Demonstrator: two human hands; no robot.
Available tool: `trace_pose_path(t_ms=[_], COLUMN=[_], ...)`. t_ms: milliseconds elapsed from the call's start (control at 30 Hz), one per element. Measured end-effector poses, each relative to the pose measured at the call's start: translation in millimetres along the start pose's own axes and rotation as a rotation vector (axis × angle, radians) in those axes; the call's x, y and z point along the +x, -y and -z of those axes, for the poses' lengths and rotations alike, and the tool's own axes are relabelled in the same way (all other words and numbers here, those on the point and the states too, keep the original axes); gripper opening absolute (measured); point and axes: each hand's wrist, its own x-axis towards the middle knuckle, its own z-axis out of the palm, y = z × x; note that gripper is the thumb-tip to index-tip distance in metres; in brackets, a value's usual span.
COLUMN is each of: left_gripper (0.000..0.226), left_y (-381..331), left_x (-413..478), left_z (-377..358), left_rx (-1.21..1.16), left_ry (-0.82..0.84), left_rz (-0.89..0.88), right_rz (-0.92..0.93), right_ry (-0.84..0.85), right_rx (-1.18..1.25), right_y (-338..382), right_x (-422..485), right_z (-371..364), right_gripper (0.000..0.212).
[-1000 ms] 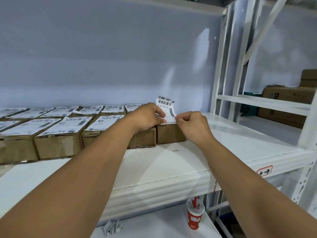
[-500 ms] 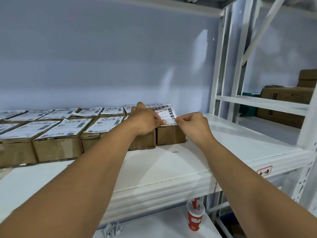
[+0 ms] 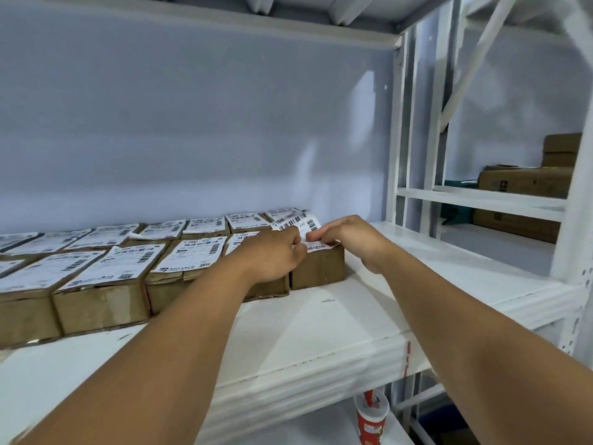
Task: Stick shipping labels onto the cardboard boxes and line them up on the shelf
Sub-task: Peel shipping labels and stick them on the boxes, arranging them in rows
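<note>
The shipping label [image 3: 296, 223] lies over the top of the cardboard box [image 3: 321, 271]. This box stands at the right end of the front row on the shelf [image 3: 321, 332], touching its neighbour in the line of labelled boxes [image 3: 99, 303].

Both hands meet at the near part of the label. The left hand [image 3: 272, 253] comes from the left side, and its grip is closed on the paper, which it pinches. The right hand [image 3: 348, 237] comes from the right and pinches the same label just beside the left one, so the two grips almost touch.

The near edge of the label seems to sit on the front edge of the box top. The fingers cover this place, so I cannot be sure that it is stuck. The far part is free: it rises and curls upward, away from the person.

This relation matters for the next move. The long axis of the label runs from the front of the box to the back, and the loose end lies beyond both grips, toward the wall. I judge that the label must be pressed flat from the near edge toward the far one. Both hands are about equally near to it.
</note>
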Motion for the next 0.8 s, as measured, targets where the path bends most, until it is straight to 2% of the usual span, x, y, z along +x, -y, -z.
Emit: trace_pose_path(t_ms=[133, 333, 500, 567, 700, 800], left_gripper=[0.022, 0.026, 0.023, 0.020, 0.021, 0.028], left_y=[-1.1, -2.7, -4.3, -4.0, -4.1, -6.9], left_x=[-0.8, -1.5, -0.7, -1.1, -0.6, 0.2], left_z=[-0.1, -0.1, 0.9, 1.0, 1.0, 5.9], left_rx=[0.038, 0.050, 0.042, 0.031, -0.006, -0.060], left_ry=[0.015, 0.017, 0.016, 0.018, 0.039, 0.087], left_rz=[-0.020, -0.027, -0.023, -0.022, -0.013, 0.019], right_rz=[-0.023, -0.029, -0.132, -0.150, -0.123, -0.100], right_ry=[0.148, 0.197, 0.263, 0.282, 0.231, 0.203], right_rx=[-0.091, -0.187, -0.334, -0.276, 0.018, 0.017], right_y=[1.8, -2.3, 4.7, 1.3, -13.7, -17.1], right_x=[19.4, 42.4, 59.5, 62.2, 58.1, 57.4], right_z=[3.6, -0.4, -3.2, -5.9, -5.6, -2.3], right_gripper=[0.030, 0.034, 0.037, 0.038, 0.033, 0.030])
